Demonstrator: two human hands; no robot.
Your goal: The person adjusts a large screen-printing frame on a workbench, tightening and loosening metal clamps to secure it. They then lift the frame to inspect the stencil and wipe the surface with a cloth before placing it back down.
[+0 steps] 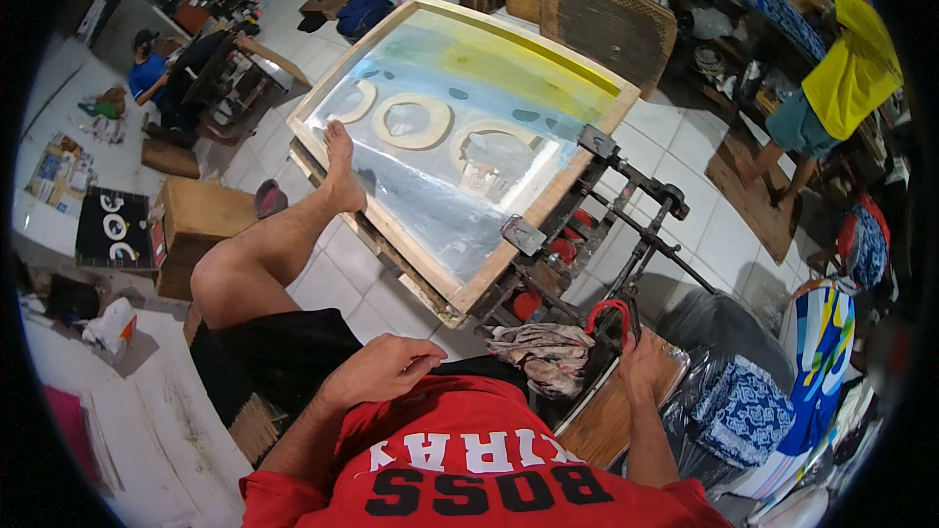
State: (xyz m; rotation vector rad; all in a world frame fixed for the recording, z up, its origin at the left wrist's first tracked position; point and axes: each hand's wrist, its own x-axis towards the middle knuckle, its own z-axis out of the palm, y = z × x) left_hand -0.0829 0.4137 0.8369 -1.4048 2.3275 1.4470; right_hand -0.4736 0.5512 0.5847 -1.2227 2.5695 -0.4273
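My left hand point(393, 368) rests in front of my belly by the black shorts, its fingers curled together and nothing showing in them. At my right side, my right hand point(641, 360) is closed beside a dark metal bar with a red curved handle point(610, 311); its grip is partly hidden. A crumpled stained rag point(544, 357) hangs left of that hand, next to a brown wooden board point(621, 406). Ahead lies a wood-framed printing screen point(411, 191) with pale ring shapes and yellow and blue stains. My bare left foot point(342, 168) is on its near left edge.
Metal clamps and bars point(636, 205) hold the screen's right side. Plastic-wrapped bundles and a blue patterned cloth point(745, 411) crowd the right. A cardboard box point(203, 225) stands left. A person in yellow point(849, 68) is at far right, another in blue point(156, 68) at far left.
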